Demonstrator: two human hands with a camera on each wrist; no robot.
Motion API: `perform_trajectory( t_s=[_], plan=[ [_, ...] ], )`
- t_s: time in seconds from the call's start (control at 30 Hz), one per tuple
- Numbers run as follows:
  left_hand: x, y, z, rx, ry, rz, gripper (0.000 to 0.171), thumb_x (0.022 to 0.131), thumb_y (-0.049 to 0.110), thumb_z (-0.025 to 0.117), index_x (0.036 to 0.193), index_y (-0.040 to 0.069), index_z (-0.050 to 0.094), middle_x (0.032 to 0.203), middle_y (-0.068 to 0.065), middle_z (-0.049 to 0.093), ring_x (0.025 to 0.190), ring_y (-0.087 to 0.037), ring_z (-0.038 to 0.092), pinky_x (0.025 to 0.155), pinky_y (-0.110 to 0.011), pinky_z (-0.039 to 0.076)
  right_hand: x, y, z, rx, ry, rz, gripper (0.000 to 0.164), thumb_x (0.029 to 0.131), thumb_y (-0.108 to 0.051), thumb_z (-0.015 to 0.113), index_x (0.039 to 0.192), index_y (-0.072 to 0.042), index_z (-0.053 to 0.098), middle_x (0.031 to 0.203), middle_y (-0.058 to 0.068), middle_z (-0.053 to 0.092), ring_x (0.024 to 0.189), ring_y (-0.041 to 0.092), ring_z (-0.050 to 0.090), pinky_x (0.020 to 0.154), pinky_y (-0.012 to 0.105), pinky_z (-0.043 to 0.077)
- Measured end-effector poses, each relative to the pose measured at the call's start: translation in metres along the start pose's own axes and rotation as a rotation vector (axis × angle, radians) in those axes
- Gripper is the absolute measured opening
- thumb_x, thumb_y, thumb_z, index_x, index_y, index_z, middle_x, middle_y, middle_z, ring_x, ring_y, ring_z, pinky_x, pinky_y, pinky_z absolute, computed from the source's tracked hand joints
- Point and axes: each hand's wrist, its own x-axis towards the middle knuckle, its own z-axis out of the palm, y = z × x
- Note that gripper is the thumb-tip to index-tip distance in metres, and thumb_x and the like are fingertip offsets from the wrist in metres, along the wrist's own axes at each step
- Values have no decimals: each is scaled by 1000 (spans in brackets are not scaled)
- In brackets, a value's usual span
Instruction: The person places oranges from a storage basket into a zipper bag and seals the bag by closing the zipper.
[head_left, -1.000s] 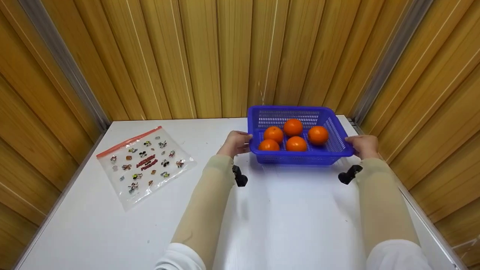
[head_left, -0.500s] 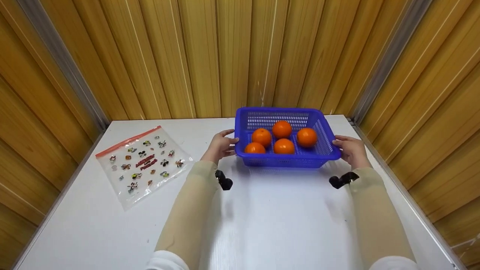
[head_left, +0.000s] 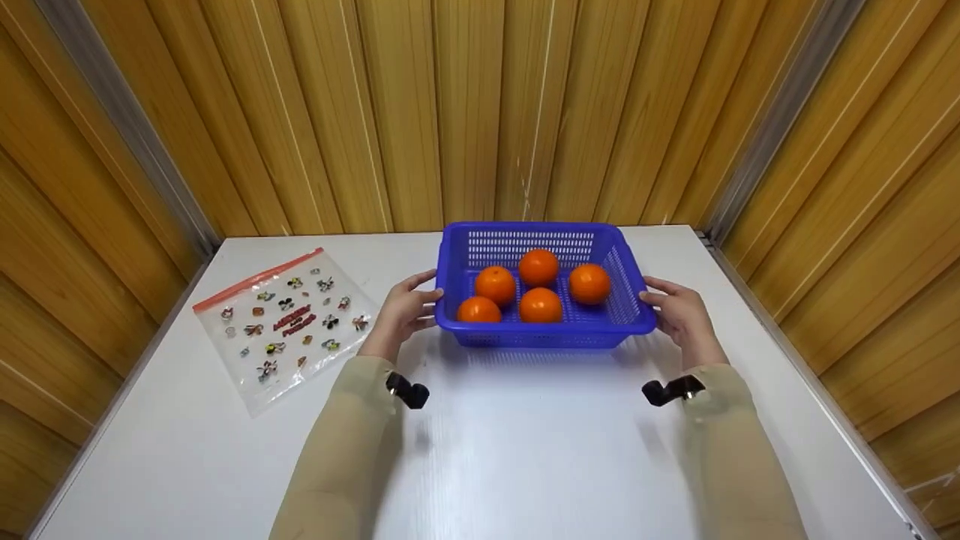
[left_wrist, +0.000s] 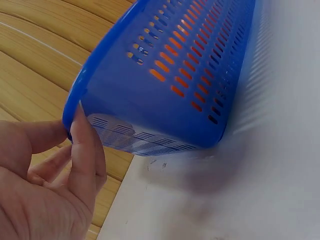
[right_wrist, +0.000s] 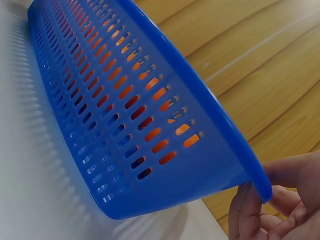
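Left hand (head_left: 402, 313) and right hand (head_left: 684, 316) pinch basket (head_left: 546, 331) rim, 5 oranges (head_left: 541, 305) inside, near tabletop's (head_left: 525, 450) back edge; bag (head_left: 291, 328) near back-left corner.

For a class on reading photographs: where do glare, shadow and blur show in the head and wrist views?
Head view: highlights on the oranges, sheen on the white table, soft shadows beside the sleeves; left wrist view: the table looks smeared, with a blurry shadow by the basket; right wrist view: the table looks hazy, the basket sharper.
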Motion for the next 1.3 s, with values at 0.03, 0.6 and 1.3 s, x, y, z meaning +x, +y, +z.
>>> perform_trajectory(
  t_s=[0.03,0.6,1.3],
  plan=[
    [-4,-2,-3,-3,4,7,55,100,12,66,152,23,51,133,-22,65,102,-29,73,67,-28,62,-2,1,3,2,-8,-5,61,102,-12,63,159,-12,39,102,-8,65,85,4,69,75,18,60],
    [-68,-28,-52,44,42,111,56,99,8,64,152,14,49,94,-5,66,72,-15,69,60,-28,61,-48,28,34,-4,-201,-162,64,103,-9,58,159,1,29,88,-8,72,80,6,70,71,21,60],
    [-112,-45,-66,49,60,134,56,98,3,63,152,11,49,87,-2,68,69,-12,66,56,-31,61,-80,45,42,-65,-203,-214,57,103,-6,56,155,3,33,86,-10,67,78,5,68,71,21,60]
  ],
)
